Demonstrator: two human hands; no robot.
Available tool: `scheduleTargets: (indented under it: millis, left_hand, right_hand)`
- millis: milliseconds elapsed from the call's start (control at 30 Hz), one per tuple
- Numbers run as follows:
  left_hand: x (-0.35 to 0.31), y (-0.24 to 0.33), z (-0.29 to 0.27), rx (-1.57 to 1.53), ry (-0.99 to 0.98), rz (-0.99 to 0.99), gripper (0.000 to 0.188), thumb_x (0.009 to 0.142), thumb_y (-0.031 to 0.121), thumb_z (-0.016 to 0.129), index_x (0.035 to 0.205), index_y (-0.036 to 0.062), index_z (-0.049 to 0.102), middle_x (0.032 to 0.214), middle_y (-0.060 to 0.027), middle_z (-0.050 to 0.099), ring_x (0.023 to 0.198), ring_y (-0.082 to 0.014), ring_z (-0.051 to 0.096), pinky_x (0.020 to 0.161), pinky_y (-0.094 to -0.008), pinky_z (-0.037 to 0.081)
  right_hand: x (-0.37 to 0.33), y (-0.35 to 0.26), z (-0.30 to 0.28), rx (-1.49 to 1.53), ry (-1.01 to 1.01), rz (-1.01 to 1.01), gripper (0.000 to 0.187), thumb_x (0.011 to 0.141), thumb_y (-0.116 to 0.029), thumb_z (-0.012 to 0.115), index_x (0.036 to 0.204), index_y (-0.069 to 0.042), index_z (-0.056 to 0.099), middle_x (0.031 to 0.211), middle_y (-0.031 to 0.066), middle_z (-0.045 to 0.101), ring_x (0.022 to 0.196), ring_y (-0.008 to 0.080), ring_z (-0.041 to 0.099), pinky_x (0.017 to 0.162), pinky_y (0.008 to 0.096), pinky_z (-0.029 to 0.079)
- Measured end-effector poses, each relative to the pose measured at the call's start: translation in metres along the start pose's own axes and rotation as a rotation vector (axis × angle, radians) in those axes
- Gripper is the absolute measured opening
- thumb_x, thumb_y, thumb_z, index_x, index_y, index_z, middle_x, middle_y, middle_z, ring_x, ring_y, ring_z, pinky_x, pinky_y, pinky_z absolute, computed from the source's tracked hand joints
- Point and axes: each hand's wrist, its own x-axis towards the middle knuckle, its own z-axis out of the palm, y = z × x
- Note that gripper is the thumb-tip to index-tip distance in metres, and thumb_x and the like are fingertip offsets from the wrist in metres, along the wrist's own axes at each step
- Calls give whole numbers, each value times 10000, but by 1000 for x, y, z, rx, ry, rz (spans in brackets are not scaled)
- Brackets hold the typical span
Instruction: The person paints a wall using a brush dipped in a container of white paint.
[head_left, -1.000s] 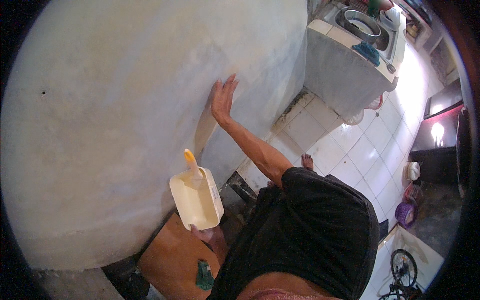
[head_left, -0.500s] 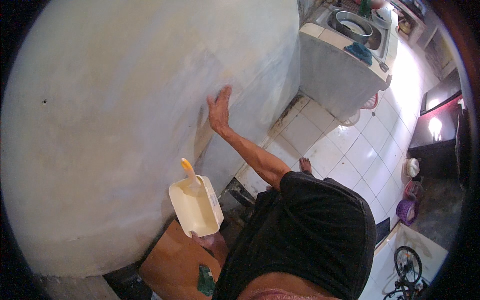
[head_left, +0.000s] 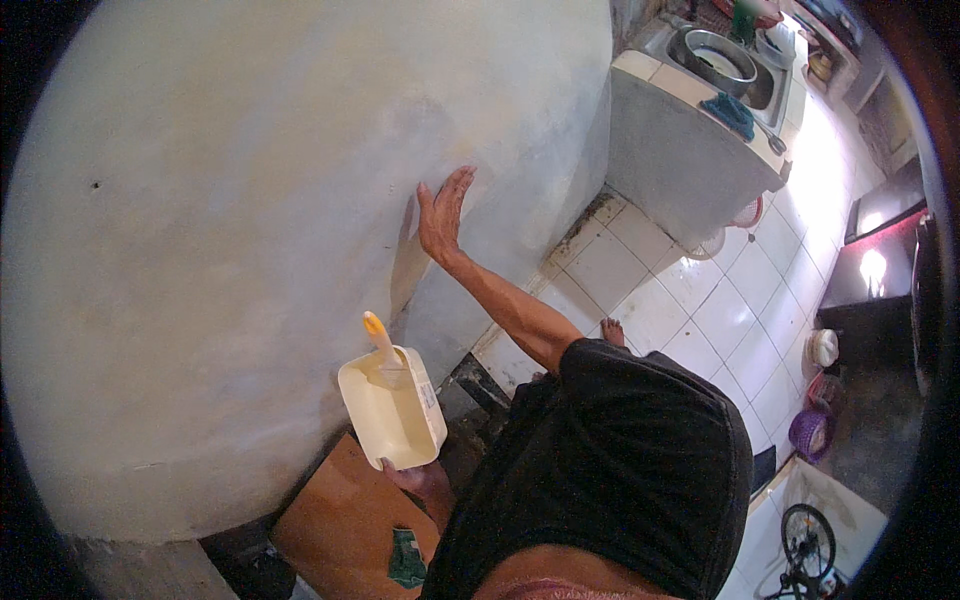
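My left hand (head_left: 420,478) grips the lower rim of a cream-coloured rectangular plastic tub (head_left: 400,420), with the thumb over its edge. In the tub's upper end rests a tool with an orange-tipped pale handle (head_left: 377,330). Its broad pale lower part looks like a scraper blade, though its kind is not certain. My right hand (head_left: 440,220) is spread at the patchy grey-white wall (head_left: 250,250), thumb apart and fingers pointing up. It holds nothing visible, and its palm faces the wall; whether the whole palm touches cannot be seen.
A sink counter (head_left: 690,140) stands at the upper right, with a metal basin (head_left: 715,60) and a teal cloth (head_left: 730,115). White floor tiles (head_left: 640,280) lie below it. A brown board (head_left: 345,510) leans at lower left. A bicycle (head_left: 808,545) and purple basket (head_left: 810,432) are at right.
My right hand's fingers have shifted slightly up and to the right along the wall and look more stretched. The tub stays in my left hand, nearly unmoved. The view has shifted slightly.
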Motion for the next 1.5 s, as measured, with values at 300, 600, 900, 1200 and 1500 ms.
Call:
scheduleTargets:
  millis: [300, 600, 900, 1200, 1500]
  left_hand:
    - [5, -2, 0, -190, -122, -28, 653, 897, 457, 471, 1391, 41, 372, 1389, -147, 432, 1242, -322, 451, 1024, -473, 387]
    - [-3, -6, -5, 232, -58, 133, 635, 922, 458, 439, 1395, 44, 354, 1401, -137, 419, 1231, -312, 464, 1028, -451, 392]
    - [-17, 15, 0, -130, -57, -100, 727, 905, 537, 437, 1446, 75, 285, 1451, -141, 365, 1291, -329, 391, 1090, -461, 298]
    - [-11, 10, -21, -209, 11, -186, 700, 889, 487, 468, 1401, 25, 346, 1403, -168, 409, 1236, -333, 455, 1022, -458, 400]
    - [-8, 10, -18, -174, -14, -148, 704, 895, 486, 456, 1408, 21, 328, 1416, -177, 391, 1261, -341, 429, 1045, -468, 372]
  right_hand:
    - [-39, -30, -1, -158, -247, -541, 1014, 826, -496, 554, 1484, 11, -29, 1532, 281, -66, 1421, 439, -68, 1151, 499, 3]
    - [-40, -45, 1, -193, -319, -654, 991, 828, -518, 540, 1481, 35, 39, 1522, 309, 7, 1423, 443, -7, 1153, 502, 26]
    - [-43, -35, 6, -225, -282, -646, 1014, 829, -552, 535, 1482, 28, 19, 1525, 303, 5, 1421, 451, 3, 1148, 520, 30]
    - [-46, -36, 8, -173, -210, -543, 1036, 831, -542, 552, 1484, 8, -34, 1529, 292, -53, 1418, 458, -33, 1143, 534, 27]
    - [-42, -82, 30, -91, -211, -564, 991, 855, -526, 487, 1476, 28, -52, 1526, 288, -96, 1415, 441, -109, 1135, 536, -45]
